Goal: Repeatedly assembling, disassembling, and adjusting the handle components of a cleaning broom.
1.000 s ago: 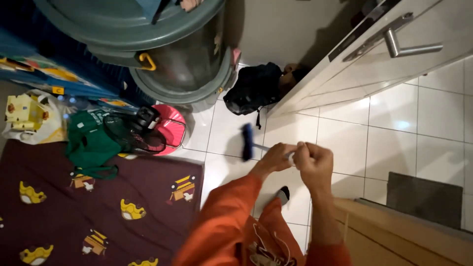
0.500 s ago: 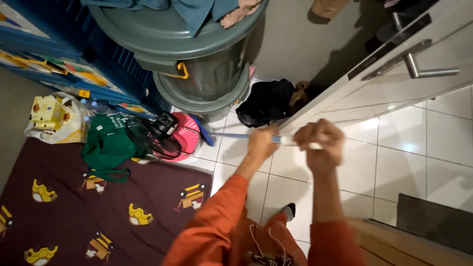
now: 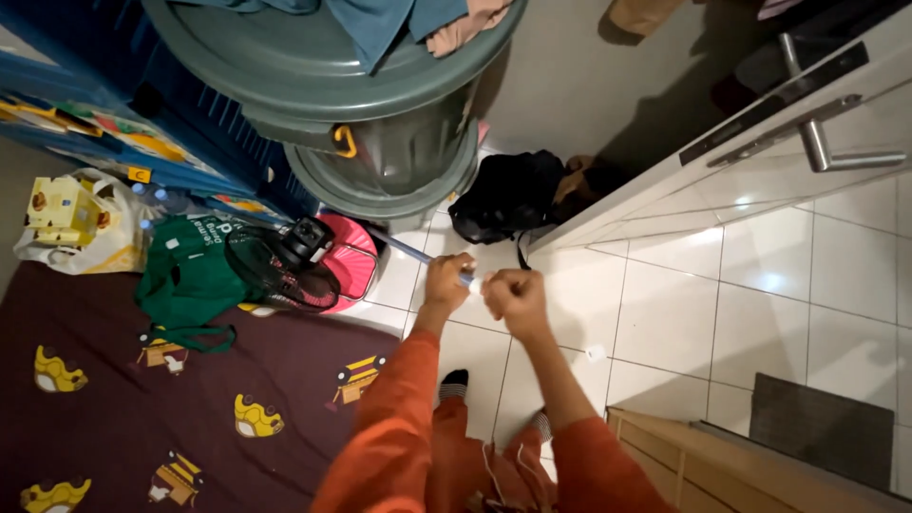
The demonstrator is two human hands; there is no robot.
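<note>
Currently, left hand: grasping blue stick.
Right hand: clenched on stick end.
Ahead: green bin, black bag.

Grey bin with clothes on its lid, black bag beside it. Green bag, small fan, pink basin near a dark rug. White door at right.
</note>
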